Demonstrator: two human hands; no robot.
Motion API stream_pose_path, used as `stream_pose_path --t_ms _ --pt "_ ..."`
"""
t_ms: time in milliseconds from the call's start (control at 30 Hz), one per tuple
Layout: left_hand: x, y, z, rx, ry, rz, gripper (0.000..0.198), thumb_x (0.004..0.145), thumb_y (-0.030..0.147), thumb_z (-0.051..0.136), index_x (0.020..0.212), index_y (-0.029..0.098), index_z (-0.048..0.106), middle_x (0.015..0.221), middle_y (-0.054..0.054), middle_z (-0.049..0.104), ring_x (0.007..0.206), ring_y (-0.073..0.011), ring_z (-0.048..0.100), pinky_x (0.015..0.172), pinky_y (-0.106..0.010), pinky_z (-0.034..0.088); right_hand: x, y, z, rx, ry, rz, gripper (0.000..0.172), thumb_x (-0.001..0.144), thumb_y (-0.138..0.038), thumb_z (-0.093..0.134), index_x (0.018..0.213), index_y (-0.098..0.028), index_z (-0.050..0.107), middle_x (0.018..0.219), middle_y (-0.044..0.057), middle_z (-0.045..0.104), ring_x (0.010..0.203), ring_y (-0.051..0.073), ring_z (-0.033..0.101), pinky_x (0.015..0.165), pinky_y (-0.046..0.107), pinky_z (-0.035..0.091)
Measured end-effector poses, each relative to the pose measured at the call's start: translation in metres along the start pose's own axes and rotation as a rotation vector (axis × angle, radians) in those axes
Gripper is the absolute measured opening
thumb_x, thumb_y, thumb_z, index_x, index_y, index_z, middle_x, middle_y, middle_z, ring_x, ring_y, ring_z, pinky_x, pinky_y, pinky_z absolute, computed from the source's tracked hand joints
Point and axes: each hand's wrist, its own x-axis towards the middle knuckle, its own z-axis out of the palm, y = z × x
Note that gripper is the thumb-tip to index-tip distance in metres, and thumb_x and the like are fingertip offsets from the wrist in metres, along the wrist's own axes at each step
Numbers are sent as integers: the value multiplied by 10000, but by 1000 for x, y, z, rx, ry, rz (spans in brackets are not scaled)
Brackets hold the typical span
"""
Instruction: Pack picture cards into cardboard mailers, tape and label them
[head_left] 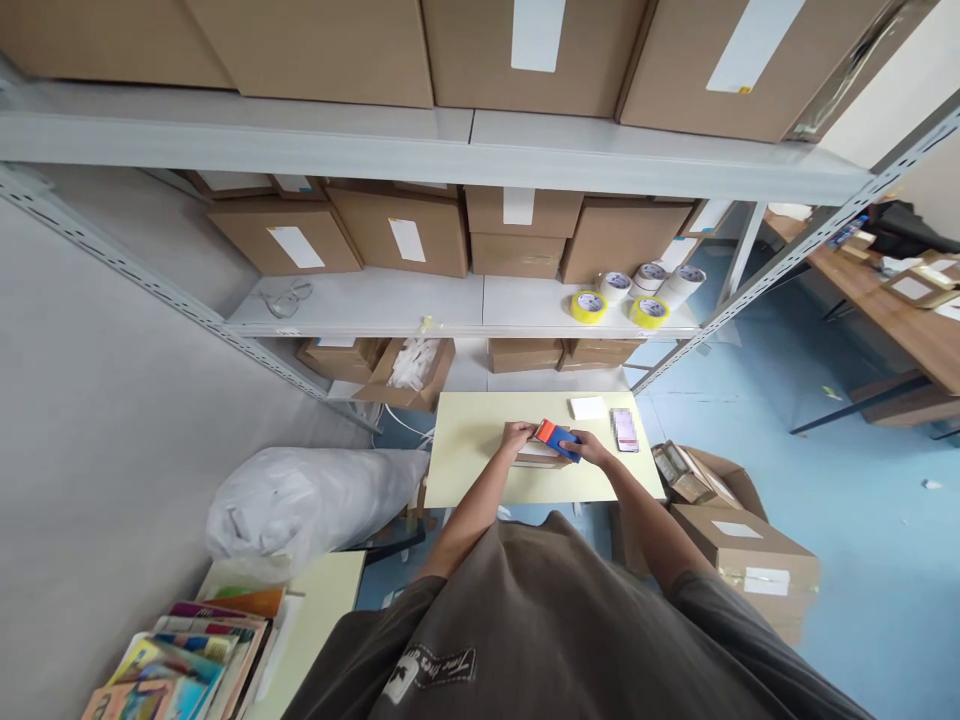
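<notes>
Over a pale yellow table [465, 470], my right hand [591, 447] is closed around the blue end of a small blue and orange item [559, 439], whose exact kind I cannot make out. The item is tilted above a small cardboard box [536, 450] with a white top patch. My left hand [517, 436] is at the box's left side, fingers pinched close to the item's orange end. What those fingers hold is too small to tell. Right of my hands lie a white slip of paper [588, 408] and a phone [624, 430] with a lit screen.
Ahead, a metal shelf [420, 300] bears cartons, yellow tape rolls [589, 306] and white rolls [616, 288]. An open carton [435, 380] of white material sits lower. Cardboard boxes [750, 550] stand at right; a plastic-wrapped bundle [300, 505] and books [187, 650] are at left.
</notes>
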Motion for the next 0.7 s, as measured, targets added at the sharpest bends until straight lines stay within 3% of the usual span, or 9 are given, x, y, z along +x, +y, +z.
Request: stream_pose_path --t_ms 100,300,400,567,700 --pt "2 0 -2 63 76 -25 182 843 319 742 862 157 824 877 -91 812 832 -205 730 774 -294 554 1 -5 0 -71 44 -21 603 719 -784 708 823 -192 670 778 29 698 771 220 649 686 306 521" --pt "0 -6 -14 121 159 -34 215 808 354 770 877 157 826 871 -96 812 848 -217 741 755 -285 560 9 -20 -12 -108 -72 3 586 733 -737 764 902 -176 738 820 59 755 756 225 696 642 283 544" --pt "-2 -7 -43 135 239 -28 232 790 364 765 871 154 820 857 -95 803 832 -207 733 731 -267 551 10 -20 -26 -170 -73 31 576 700 -739 787 824 -181 713 776 48 738 715 204 675 607 261 514" --pt "-9 -5 -116 173 346 -28 266 786 399 729 852 152 802 749 -63 753 749 -176 691 659 -239 513 13 -9 -45 -257 -63 73 575 642 -738 830 682 -200 629 700 33 695 658 189 627 588 269 463" --pt "-11 -11 -141 238 359 -59 253 785 393 689 822 163 788 667 -36 701 693 -161 662 625 -230 480 24 -10 -42 -273 -83 86 534 645 -695 853 685 -206 643 725 45 716 672 199 640 619 285 468"
